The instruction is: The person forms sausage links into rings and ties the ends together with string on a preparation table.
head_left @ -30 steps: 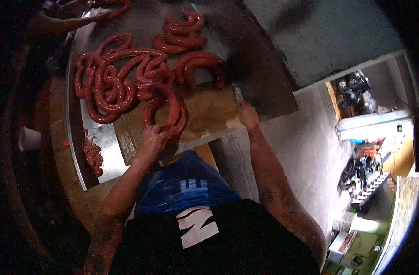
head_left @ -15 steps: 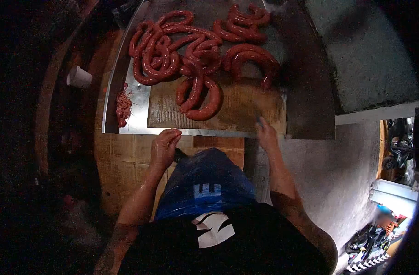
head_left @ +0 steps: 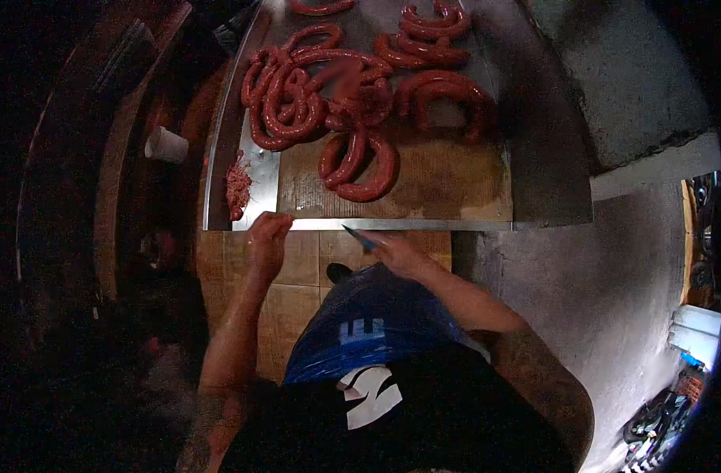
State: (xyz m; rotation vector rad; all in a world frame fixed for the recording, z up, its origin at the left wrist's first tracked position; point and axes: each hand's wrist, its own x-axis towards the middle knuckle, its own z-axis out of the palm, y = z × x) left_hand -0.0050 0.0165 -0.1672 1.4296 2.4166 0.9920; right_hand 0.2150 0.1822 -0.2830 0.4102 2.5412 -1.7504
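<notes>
My right hand [head_left: 405, 256] is closed round a small dark knife [head_left: 360, 237], its tip pointing left just off the table's front edge. To the left, my left hand [head_left: 267, 243] is closed, fingertips together by the same edge; whatever it pinches is too small to make out. A looped raw sausage [head_left: 376, 180] lies on the brown cutting board [head_left: 455, 193], beyond both hands. Further back, a pile of coiled sausages [head_left: 285, 102] covers the left of the metal table [head_left: 424, 225]. Several more sausage lengths [head_left: 447, 87] rest at the right.
Pale, stringy scraps [head_left: 237, 189] lie in the table's left front corner. Beyond the left side stands a white cup [head_left: 167, 146]. A grey wall [head_left: 565, 252] runs along the right, and a tiled floor [head_left: 297, 315] shows below the table.
My right hand has swung left with the knife, from over the board's right part to in front of the table edge. My left hand has risen slightly. The camera view has shifted.
</notes>
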